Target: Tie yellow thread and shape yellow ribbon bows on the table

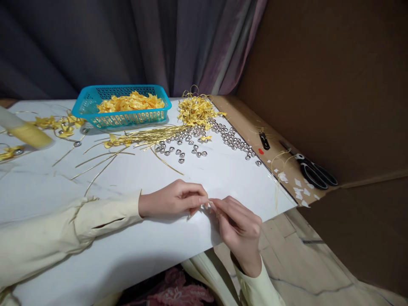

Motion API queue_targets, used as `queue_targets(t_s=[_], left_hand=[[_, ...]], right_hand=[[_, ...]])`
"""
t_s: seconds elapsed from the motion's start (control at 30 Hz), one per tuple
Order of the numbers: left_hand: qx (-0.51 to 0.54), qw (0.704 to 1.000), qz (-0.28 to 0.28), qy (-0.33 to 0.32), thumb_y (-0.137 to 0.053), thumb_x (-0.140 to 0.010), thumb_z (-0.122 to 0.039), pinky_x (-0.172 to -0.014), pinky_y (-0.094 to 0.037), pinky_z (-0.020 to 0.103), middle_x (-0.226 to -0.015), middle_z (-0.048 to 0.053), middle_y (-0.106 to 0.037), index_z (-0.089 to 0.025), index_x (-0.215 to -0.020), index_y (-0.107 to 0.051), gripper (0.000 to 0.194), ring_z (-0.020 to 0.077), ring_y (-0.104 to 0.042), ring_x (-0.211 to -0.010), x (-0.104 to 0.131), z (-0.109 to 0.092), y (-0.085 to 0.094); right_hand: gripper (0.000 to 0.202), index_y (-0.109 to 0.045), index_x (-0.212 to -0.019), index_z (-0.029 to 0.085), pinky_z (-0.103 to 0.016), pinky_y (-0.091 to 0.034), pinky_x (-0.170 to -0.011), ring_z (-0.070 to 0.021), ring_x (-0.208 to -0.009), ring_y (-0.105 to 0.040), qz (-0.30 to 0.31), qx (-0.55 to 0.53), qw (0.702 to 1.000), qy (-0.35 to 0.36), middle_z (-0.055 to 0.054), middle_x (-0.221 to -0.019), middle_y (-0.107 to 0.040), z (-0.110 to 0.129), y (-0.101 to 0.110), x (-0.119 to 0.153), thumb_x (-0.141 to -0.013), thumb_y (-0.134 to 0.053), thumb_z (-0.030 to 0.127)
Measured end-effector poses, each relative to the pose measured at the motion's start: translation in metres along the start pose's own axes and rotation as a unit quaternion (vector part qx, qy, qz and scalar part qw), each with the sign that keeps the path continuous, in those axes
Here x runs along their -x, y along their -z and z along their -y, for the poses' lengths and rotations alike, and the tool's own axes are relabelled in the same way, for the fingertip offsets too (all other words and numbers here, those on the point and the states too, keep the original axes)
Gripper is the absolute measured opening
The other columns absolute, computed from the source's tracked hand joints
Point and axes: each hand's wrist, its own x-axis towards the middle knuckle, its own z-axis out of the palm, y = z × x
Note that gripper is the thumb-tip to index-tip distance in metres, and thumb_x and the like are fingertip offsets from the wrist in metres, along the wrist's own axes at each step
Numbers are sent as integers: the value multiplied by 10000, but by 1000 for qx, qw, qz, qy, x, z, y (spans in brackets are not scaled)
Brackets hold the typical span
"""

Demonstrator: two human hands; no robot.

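Right at the fingertips, above the near part of the white table (229, 174), sits a small pale sliver (209, 203), too tiny and too covered to name. The left hand (175, 199) has thumb and forefinger pinched at one side of it; the right hand (241, 223) comes in from the other side, its fingertips drawn together on it too. From where I stand, that's a fiddly hold — fingers covering nearly all of it, so it could slip unnoticed, and the near table edge is close enough for it to drop to the floor (283, 242).

Beyond the hands lie thin gold wires (156, 135), some ends fanned towards the left sleeve (108, 216); a careless sweep of that cuff might snag them. Silver beads (234, 138) are scattered alongside, a few by the table's right edge, where a knock could send them over. Behind them is a heap of yellow bows (196, 109), wires looping out of it, so pulling at one might drag up several.

Further out, a blue basket (121, 114) holds more yellow pieces (132, 102). On the brown ledge at right lie black-handled scissors (314, 174) — paper scraps (298, 189) beside them.
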Motion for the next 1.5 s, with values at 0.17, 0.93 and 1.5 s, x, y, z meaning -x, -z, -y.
queue_targets(t_s=[0.17, 0.93, 1.5], left_hand=[[-32, 999, -19, -4, -442, -947, -365, -546, -377, 183, -565, -42, -515, -139, -777, -576, 313, 73, -445, -523, -2, -2, -1], [-64, 997, -52, -11, -436, -948, -252, -517, -368, 154, -549, -33, -561, -133, -693, -576, 314, 54, -431, -473, 0, -3, -3], [-371, 916, -103, -109, -394, -945, -218, -625, -407, 236, -674, 57, -660, -135, -748, -634, 322, 136, -584, -624, 7, -11, 14]], right_hand=[[183, -657, -837, 114, -251, -366, -503, -109, -552, -439, 3, 7, 1000, 5, -23, -610, -538, 1, 0, -1, -850, -510, 6], [200, -665, -822, 131, -255, -373, -493, -120, -537, -467, 12, 9, 1000, -4, -26, -598, -559, 3, 1, -2, -852, -495, 31], [182, -644, -784, 140, -226, -369, -448, -99, -498, -448, 49, 44, 998, 10, -6, -560, -519, 4, 2, -9, -875, -506, 65]])
